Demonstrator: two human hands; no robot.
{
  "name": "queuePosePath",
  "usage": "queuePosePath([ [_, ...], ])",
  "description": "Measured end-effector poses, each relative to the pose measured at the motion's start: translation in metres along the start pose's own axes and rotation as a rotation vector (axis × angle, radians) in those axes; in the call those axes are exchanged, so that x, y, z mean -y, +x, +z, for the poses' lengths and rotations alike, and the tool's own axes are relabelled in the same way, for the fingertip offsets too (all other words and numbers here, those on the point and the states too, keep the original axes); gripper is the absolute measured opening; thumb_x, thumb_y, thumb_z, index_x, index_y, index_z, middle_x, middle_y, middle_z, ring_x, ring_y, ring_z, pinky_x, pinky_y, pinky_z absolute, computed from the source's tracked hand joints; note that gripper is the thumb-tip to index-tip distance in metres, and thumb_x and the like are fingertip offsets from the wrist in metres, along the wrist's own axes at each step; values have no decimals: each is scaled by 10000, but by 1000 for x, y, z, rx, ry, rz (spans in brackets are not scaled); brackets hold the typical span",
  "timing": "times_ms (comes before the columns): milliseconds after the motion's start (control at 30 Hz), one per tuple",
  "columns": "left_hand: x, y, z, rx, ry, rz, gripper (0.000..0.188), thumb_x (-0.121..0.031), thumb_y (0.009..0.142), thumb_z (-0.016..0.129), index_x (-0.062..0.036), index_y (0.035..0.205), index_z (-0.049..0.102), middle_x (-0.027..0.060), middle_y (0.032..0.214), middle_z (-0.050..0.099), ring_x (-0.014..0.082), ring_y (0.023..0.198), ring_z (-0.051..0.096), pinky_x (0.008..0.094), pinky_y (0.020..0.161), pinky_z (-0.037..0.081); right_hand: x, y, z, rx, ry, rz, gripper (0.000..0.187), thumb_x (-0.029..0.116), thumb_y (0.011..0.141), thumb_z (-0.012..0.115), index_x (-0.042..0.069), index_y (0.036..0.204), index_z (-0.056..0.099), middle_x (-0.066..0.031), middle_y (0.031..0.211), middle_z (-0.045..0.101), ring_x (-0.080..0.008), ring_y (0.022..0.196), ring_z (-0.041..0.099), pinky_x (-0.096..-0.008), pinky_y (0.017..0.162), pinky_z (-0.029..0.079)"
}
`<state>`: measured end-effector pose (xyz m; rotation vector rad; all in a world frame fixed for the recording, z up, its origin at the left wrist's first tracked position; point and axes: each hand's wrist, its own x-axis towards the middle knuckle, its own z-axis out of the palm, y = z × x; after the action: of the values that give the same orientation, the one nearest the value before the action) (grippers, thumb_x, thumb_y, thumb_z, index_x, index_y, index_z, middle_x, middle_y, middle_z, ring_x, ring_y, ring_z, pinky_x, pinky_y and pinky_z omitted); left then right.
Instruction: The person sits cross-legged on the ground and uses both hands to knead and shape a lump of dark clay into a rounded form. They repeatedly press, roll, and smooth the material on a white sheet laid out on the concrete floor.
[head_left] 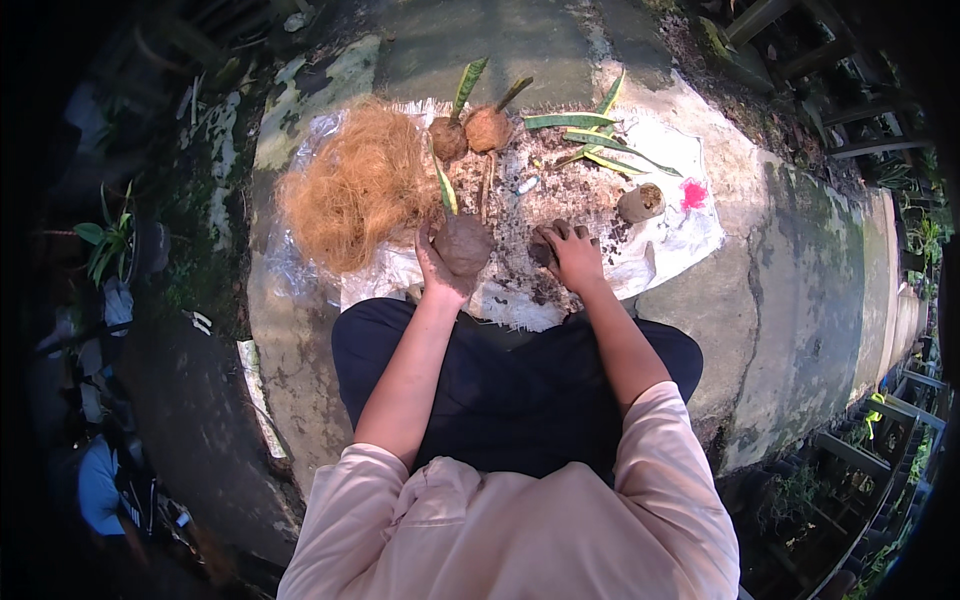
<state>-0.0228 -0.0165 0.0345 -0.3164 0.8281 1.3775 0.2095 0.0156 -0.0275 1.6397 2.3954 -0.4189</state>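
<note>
My left hand (440, 268) cups a round ball of wet brown mud (464, 245) from its left side. A variegated snake plant leaf (444, 185) stands up out of that ball. To the right, my muddy right hand (573, 256) has its fingers bent over a dark clump of mud (541, 247) low on the sheet. Beyond the left hand are two finished-looking balls with leaves, a brown ball (448, 139) and a fibre-wrapped ball (488, 128). A large heap of orange-brown coconut fibre (352, 190) lies left of my left hand.
A white woven sack (690, 232) strewn with soil lies on the concrete ground (790, 290). On its right are several cut snake plant leaves (610, 142), a brown cylindrical pot (641, 203) and a pink patch (693, 195). A small whitish object (526, 185) sits mid-sack.
</note>
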Motion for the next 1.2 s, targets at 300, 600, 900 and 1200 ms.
queuePosePath([
  [300, -3, -1, -1, 9, 17, 1, 651, -612, 897, 395, -76, 1227, 559, 109, 1171, 608, 260, 1107, 565, 422, 985, 441, 0, -6, -9, -106, -94, 71, 708, 324, 730, 771, 120, 1329, 454, -134, 1233, 541, -333, 1116, 556, -474, 858, 500],
  [600, 1, -8, 2, -58, -9, 37, 637, -593, 914, 390, -87, 1278, 519, 117, 1218, 583, 273, 1150, 545, 435, 1007, 432, -22, -8, -16, -556, 797, 113, 510, 72, 777, 702, 43, 1244, 500, -227, 1118, 605, -412, 1040, 579, -469, 877, 477],
  [900, 0, -6, -9, -32, 1, 20, 629, -576, 921, 409, -60, 1266, 514, 122, 1190, 587, 270, 1105, 564, 425, 976, 449, -9, -14, -5, -228, 481, 104, 572, 316, 785, 746, 62, 1260, 552, -234, 968, 666, -414, 898, 635, -478, 802, 517],
  [1200, 2, -5, 0, -36, 40, -7, 690, -627, 881, 410, -47, 1220, 569, 108, 1172, 608, 256, 1115, 564, 408, 990, 436, -18, -4, 1, -63, 291, 189, 481, 237, 760, 770, -12, 1109, 553, -226, 943, 663, -400, 898, 644, -467, 804, 528],
])
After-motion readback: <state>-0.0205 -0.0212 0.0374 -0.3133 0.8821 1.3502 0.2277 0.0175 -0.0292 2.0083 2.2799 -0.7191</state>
